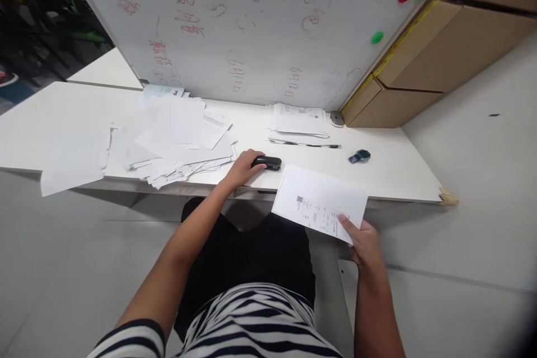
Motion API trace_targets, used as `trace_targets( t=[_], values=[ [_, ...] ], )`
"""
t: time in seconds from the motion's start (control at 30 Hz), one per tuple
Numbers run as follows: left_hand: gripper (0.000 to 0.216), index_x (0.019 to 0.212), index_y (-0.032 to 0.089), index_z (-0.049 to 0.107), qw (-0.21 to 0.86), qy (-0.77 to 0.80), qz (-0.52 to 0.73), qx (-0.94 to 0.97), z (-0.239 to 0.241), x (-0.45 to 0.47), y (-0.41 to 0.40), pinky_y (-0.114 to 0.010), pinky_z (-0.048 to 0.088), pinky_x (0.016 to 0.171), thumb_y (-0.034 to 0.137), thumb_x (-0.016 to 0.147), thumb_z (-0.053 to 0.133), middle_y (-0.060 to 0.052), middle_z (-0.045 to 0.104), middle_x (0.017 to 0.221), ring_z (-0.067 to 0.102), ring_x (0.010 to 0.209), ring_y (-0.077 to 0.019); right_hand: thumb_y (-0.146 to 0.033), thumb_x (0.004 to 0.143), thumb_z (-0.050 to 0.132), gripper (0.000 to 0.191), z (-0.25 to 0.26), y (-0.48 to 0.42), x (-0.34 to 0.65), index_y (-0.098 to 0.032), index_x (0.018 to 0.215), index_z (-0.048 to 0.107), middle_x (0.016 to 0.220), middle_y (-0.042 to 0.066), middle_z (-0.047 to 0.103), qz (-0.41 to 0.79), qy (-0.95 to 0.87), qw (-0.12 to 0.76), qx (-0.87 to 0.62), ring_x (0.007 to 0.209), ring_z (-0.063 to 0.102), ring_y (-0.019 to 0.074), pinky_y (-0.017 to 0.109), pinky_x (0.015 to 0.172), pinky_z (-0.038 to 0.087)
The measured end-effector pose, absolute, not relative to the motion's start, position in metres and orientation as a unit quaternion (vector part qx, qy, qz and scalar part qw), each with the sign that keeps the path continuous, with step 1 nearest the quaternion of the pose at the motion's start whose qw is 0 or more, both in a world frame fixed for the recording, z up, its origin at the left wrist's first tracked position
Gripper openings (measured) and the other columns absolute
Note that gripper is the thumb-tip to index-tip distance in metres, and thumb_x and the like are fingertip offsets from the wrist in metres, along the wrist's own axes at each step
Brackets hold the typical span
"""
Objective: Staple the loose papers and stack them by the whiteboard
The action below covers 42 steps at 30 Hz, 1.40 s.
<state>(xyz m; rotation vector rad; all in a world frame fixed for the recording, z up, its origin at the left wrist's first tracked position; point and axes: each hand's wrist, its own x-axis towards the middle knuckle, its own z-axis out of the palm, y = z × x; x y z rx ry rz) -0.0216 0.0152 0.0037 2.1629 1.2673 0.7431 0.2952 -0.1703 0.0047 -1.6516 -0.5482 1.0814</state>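
My left hand point(243, 168) rests on the white table point(394, 179) near its front edge, fingers curled around the near end of a black stapler point(268, 163). My right hand point(364, 240) holds a printed white sheet point(319, 201) by its lower right corner, thumb on top; the sheet hangs over the table's front edge, just right of the stapler.
A loose heap of papers point(168, 140) covers the table's left half. A neater stack of printed sheets point(300, 120) lies at the back, with a pen point(306, 144) in front of it. A small dark blue object point(359, 156) sits to the right. A whiteboard point(251, 22) stands behind; cardboard boxes point(440, 50) lie at right.
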Motion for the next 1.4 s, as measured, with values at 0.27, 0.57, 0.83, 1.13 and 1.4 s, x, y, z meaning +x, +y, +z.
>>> trace_targets(
  t=[0.27, 0.57, 0.83, 1.13, 1.4],
  values=[
    [0.032, 0.121, 0.024, 0.052, 0.25, 0.47, 0.284, 0.797, 0.004, -0.02, 0.013, -0.04, 0.041, 0.096, 0.033, 0.09, 0.048, -0.006, 0.056, 0.116, 0.048, 0.109, -0.0244, -0.044, 0.062, 0.082, 0.042, 0.015, -0.182, 0.301, -0.016, 0.093, 0.073, 0.097, 0.01, 0.074, 0.409, -0.27, 0.541, -0.683, 0.085, 0.071, 0.0284, 0.038, 0.074, 0.06],
    [0.033, 0.12, 0.023, 0.052, 0.243, 0.473, 0.282, 0.798, 0.002, -0.02, 0.013, -0.038, 0.04, 0.096, 0.034, 0.09, 0.049, -0.006, 0.056, 0.115, 0.049, 0.109, -0.0231, -0.045, 0.062, 0.082, 0.043, 0.009, -0.175, 0.293, -0.016, 0.094, 0.074, 0.095, 0.009, 0.075, 0.423, -0.289, 0.51, -0.691, 0.083, 0.071, 0.0272, 0.036, 0.07, 0.06],
    [0.033, 0.121, 0.023, 0.052, 0.257, 0.473, 0.273, 0.797, 0.003, -0.02, 0.014, -0.038, 0.04, 0.095, 0.035, 0.09, 0.049, -0.007, 0.055, 0.117, 0.048, 0.109, -0.0238, -0.05, 0.061, 0.081, 0.05, 0.003, -0.173, 0.291, -0.013, 0.094, 0.073, 0.094, 0.011, 0.074, 0.413, -0.309, 0.46, -0.723, 0.082, 0.071, 0.0284, 0.037, 0.07, 0.059],
    [0.032, 0.121, 0.023, 0.051, 0.256, 0.472, 0.268, 0.8, 0.006, -0.018, 0.015, -0.038, 0.04, 0.095, 0.034, 0.091, 0.048, -0.007, 0.056, 0.116, 0.049, 0.108, -0.0242, -0.043, 0.065, 0.079, 0.054, 0.043, 0.007, 0.306, -0.011, 0.107, 0.066, 0.111, 0.014, 0.069, 0.376, -0.396, 0.564, -0.619, 0.085, 0.068, 0.0229, 0.027, 0.057, 0.054],
    [0.033, 0.121, 0.02, 0.049, 0.215, 0.458, 0.266, 0.82, 0.002, -0.015, 0.019, -0.037, 0.04, 0.09, 0.038, 0.094, 0.043, -0.01, 0.057, 0.113, 0.05, 0.103, -0.0243, -0.025, 0.073, 0.07, 0.057, 0.042, 0.178, 0.313, 0.006, 0.12, 0.058, 0.112, 0.029, 0.062, 0.339, -0.433, 0.469, -0.692, 0.067, 0.056, 0.0092, 0.032, 0.056, 0.033]
  ],
)
